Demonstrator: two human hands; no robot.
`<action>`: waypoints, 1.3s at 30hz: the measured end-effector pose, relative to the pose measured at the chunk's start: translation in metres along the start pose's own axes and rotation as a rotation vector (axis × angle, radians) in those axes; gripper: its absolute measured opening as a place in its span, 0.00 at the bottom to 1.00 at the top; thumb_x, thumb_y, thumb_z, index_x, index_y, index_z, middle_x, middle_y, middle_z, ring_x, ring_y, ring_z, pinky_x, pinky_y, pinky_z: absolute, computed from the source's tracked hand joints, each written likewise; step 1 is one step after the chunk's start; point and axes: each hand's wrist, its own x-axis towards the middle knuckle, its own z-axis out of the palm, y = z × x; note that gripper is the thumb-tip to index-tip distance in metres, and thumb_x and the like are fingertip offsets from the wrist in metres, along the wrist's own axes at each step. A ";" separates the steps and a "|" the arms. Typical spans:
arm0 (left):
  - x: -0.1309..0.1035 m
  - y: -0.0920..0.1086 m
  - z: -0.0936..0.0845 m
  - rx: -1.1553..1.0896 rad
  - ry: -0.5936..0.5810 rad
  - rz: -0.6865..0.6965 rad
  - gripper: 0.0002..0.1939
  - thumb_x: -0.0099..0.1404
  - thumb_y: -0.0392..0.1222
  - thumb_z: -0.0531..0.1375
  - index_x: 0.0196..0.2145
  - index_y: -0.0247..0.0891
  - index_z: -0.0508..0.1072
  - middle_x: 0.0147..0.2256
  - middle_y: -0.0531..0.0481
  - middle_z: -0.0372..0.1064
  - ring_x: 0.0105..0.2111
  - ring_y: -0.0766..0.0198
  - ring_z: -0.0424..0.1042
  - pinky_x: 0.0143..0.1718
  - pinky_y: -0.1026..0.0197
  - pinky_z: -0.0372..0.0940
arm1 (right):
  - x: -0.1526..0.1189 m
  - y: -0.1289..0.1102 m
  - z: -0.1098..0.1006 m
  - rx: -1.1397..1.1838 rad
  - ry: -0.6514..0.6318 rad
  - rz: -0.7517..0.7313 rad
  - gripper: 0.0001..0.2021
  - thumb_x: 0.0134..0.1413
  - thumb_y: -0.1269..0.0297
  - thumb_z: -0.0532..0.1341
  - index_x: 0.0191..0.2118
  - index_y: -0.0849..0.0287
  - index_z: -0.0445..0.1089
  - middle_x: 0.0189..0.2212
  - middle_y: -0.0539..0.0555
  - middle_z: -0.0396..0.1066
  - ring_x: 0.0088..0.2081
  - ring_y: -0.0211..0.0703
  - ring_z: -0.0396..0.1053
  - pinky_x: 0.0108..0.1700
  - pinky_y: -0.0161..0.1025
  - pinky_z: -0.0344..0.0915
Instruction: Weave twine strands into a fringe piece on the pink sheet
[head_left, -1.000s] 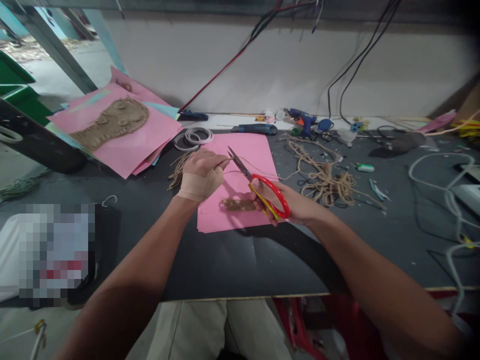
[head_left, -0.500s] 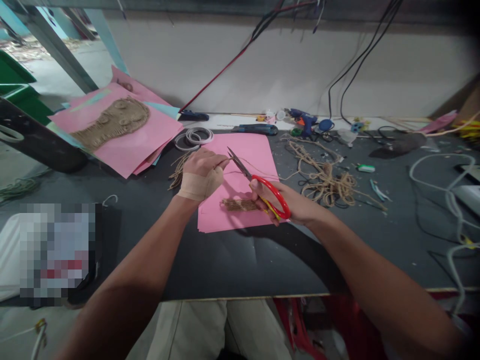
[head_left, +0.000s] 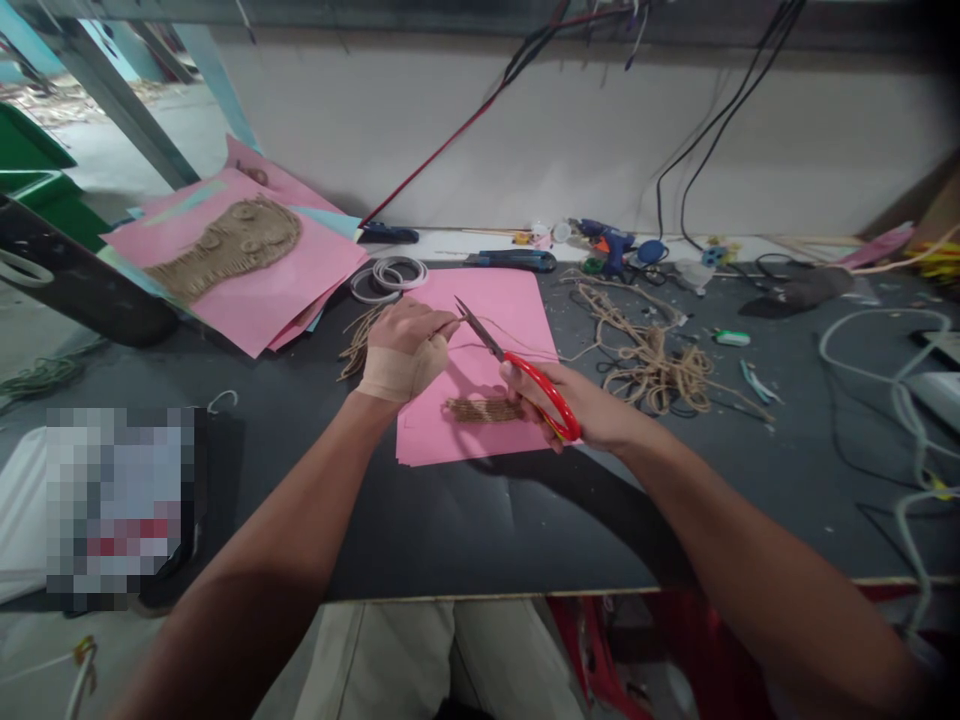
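My left hand (head_left: 412, 335), with a tan bandage round its wrist, pinches a strand of jute twine (head_left: 517, 333) above the pink paper (head_left: 517, 295). The strand runs right to a tangled heap of twine (head_left: 660, 370). In my right hand (head_left: 570, 400) are red-handled scissors (head_left: 536, 375), their blades closed or nearly so at the twine beside my left fingertips. Below the scissors, a short block of twine rows (head_left: 484, 409) lies on the pink paper, its right end partly behind my right hand. Cut twine strands (head_left: 356, 340) lie left of my left hand.
At the back left, a twine piece (head_left: 240, 240) rests on stacked pink sheets (head_left: 262, 320). White rings (head_left: 390, 275), a utility knife (head_left: 510, 260) and a blue glue gun (head_left: 611, 245) lie along the back. A pale cable (head_left: 862, 320) loops at the right.
The scissor handles have drawn closer together, bringing the blades nearer each other at the twine. My left hand stays almost in place.
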 end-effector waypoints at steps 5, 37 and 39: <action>0.001 0.001 -0.001 0.000 -0.011 -0.007 0.10 0.69 0.40 0.60 0.34 0.42 0.82 0.30 0.46 0.78 0.33 0.58 0.71 0.41 0.53 0.65 | 0.000 -0.001 0.001 0.000 0.007 0.014 0.24 0.57 0.37 0.62 0.32 0.56 0.61 0.19 0.46 0.61 0.14 0.32 0.59 0.13 0.32 0.61; 0.010 -0.010 -0.027 0.297 -0.252 -0.577 0.13 0.65 0.46 0.58 0.33 0.41 0.82 0.35 0.38 0.80 0.37 0.47 0.75 0.42 0.45 0.63 | 0.035 0.026 -0.049 -0.906 0.796 -0.280 0.15 0.55 0.52 0.64 0.28 0.55 0.62 0.24 0.54 0.69 0.25 0.44 0.63 0.30 0.42 0.53; 0.011 -0.008 -0.029 0.305 -0.244 -0.594 0.13 0.65 0.47 0.58 0.36 0.42 0.82 0.36 0.39 0.80 0.38 0.48 0.75 0.44 0.46 0.63 | 0.036 0.029 -0.051 -0.935 0.800 -0.266 0.13 0.53 0.54 0.65 0.29 0.55 0.63 0.24 0.55 0.70 0.25 0.45 0.64 0.30 0.42 0.53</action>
